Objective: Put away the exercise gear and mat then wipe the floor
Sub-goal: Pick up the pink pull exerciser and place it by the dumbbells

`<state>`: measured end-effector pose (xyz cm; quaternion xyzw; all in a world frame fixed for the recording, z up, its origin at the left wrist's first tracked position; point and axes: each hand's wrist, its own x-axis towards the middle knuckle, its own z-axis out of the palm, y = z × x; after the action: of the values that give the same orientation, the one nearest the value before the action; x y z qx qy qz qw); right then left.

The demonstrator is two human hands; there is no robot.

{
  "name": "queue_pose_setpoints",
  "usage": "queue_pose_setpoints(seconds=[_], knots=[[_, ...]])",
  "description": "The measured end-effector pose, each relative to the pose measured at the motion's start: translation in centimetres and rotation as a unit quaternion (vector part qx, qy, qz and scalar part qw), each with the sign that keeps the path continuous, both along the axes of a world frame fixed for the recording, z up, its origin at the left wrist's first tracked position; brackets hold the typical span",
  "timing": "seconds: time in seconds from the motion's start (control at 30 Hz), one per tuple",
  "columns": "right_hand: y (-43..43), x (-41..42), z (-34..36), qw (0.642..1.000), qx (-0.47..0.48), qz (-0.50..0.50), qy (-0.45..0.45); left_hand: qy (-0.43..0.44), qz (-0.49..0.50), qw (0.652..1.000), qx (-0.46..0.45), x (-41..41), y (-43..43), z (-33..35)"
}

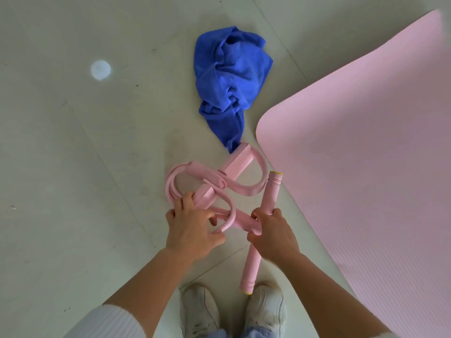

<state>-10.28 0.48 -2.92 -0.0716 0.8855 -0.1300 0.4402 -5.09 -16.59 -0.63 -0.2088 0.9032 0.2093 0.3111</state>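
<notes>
Reaching down, both hands (left (192, 230), right (273, 231)) gripping pink pedal puller (219, 184).

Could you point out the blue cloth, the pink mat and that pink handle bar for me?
blue cloth (229, 79): head view, on its crumpled middle.
pink mat (366, 152): head view, on its flat surface.
pink handle bar (270, 193): head view, on the upper shaft above the right hand (273, 235).

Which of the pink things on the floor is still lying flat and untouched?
The pink mat, spread out on the right. Both hands are on the other pink thing, the pedal puller.
</notes>
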Motion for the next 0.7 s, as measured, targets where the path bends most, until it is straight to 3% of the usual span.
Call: queue_pose_setpoints(seconds=[0.17, 0.43, 0.7], knots=[[1.3, -1.2, 12.4, 0.999, 0.009, 0.03, 0.042, 0.014, 0.029, 0.998, 0.05, -0.4, 0.6, 11.8], [3.5, -1.8, 38.6, 0.994, 0.016, 0.013, 0.11, 0.115, 0.044, 0.986, 0.112, -3.0, 1.8, 37.2], [7.6, 2.2, 59.4, 0.971, 0.033, -0.096, 0.215, 0.184, 0.014, 0.967, 0.176, -2.5, 5.4, 55.0]])
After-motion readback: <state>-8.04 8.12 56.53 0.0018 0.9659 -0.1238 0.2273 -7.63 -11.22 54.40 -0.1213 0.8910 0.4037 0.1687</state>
